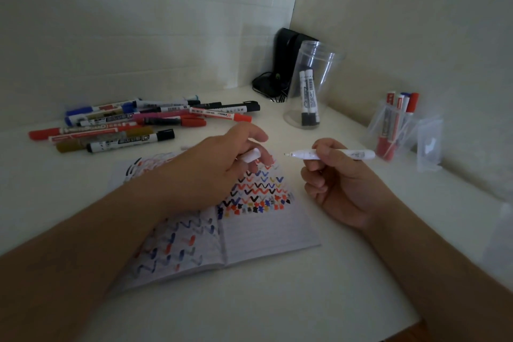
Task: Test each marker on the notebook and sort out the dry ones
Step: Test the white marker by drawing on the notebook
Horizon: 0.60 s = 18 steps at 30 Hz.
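My right hand [337, 175] grips a white marker [349, 153] level above the desk, its bare tip pointing left. Its white cap [249, 154] sits pinched in my left hand [219, 164], which hovers over the open notebook [266, 233]. Both notebook pages carry rows of coloured zigzag test marks. A pile of several capped markers [133, 125] lies at the back left. A clear cup [311, 86] holds two black-capped markers, and a clear plastic holder [394, 128] at the right holds red and blue ones.
A black device with a cable [280, 69] stands in the back corner behind the cup. A small clear plastic bag [429, 144] lies against the right wall. The white desk's front edge [402, 322] shows at the bottom right.
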{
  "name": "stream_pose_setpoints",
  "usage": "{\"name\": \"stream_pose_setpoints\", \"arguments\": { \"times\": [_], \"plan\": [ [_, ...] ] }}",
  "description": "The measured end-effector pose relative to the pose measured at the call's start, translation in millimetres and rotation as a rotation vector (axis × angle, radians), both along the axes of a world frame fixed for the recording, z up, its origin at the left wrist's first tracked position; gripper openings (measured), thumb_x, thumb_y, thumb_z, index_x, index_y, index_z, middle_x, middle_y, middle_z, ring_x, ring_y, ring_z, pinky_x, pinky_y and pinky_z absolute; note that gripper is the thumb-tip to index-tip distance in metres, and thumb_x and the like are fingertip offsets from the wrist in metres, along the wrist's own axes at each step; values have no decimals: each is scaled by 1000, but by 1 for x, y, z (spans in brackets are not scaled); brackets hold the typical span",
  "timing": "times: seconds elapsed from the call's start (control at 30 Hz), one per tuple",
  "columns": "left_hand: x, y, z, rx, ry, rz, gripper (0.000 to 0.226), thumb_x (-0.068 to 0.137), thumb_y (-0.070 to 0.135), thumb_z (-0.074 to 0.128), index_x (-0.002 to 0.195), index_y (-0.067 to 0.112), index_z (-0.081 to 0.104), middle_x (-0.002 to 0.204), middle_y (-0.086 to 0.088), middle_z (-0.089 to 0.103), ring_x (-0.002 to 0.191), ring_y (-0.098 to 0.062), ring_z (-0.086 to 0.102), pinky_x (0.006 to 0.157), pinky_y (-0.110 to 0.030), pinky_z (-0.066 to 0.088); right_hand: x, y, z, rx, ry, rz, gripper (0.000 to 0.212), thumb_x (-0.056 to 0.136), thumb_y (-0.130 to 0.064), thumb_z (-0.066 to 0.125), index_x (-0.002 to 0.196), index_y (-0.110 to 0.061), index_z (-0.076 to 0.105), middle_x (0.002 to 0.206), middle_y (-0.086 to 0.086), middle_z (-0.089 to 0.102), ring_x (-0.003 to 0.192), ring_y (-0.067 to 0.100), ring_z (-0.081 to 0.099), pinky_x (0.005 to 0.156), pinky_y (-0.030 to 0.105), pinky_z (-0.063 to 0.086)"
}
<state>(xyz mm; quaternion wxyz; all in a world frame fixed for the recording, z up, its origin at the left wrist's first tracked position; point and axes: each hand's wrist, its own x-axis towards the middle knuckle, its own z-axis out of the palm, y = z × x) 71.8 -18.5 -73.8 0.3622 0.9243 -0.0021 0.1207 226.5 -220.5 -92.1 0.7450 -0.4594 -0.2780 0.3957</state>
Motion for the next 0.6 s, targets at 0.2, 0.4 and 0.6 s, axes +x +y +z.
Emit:
{"name": "stream_pose_setpoints", "arguments": {
  "times": [0.2,0.4,0.6],
  "plan": [
    [-1,-5,3,-126,13,-42,26,103,11,57,120,30,51,117,30,70,105,5,68,89,-23,57,-3,1,0,-11,-21,-20,39,61,-31,98,76,-19,64,75,2,60,57,14,45,49,22,35],
    [-1,-9,5,-25,38,7,29,101,25,62,119,46,55,109,37,68,101,12,64,81,-11,50,-3,2,0,-59,-91,-23,34,67,-30,96,81,-17,67,75,6,63,58,16,47,50,23,36],
    [3,-12,2,68,46,10,26,101,29,62,119,47,56,102,27,70,90,4,66,75,-17,54,-9,4,-3,-95,-175,-56,19,72,-15,84,88,-11,74,70,10,62,57,16,46,50,23,38]
  ]
}}
